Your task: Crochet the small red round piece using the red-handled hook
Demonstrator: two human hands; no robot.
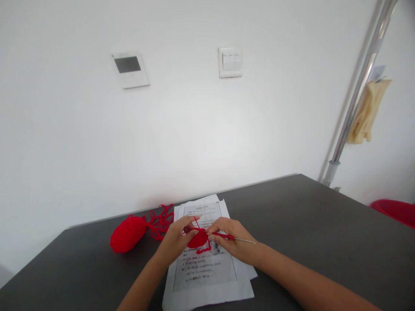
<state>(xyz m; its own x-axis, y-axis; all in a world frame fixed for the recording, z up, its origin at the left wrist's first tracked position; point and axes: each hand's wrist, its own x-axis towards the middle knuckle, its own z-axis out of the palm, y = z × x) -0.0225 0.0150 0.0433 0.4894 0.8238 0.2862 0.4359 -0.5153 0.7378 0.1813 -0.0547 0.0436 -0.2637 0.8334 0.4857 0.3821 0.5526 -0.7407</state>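
Between my two hands is a small round piece of red crochet work (197, 240), with a short red tail hanging from it over the printed sheets. My left hand (180, 233) pinches its left edge, and a strand of red yarn runs up over the raised finger. A crochet hook (227, 236) with a red grip and a thin metal end is held in my closed right hand (231, 236). Its tip meets the upper right edge of the crochet work. To the left lies a ball of red yarn (127, 234), with loose tangled yarn (160, 222) beside it.
Printed paper sheets (207, 291) lie under my hands on the dark grey table (292, 224). A white wall with a panel (136, 78) and a switch (230, 62) rises behind. At right are a metal pole (356, 95), a hanging yellow cloth (369, 112) and a red object (395, 211).
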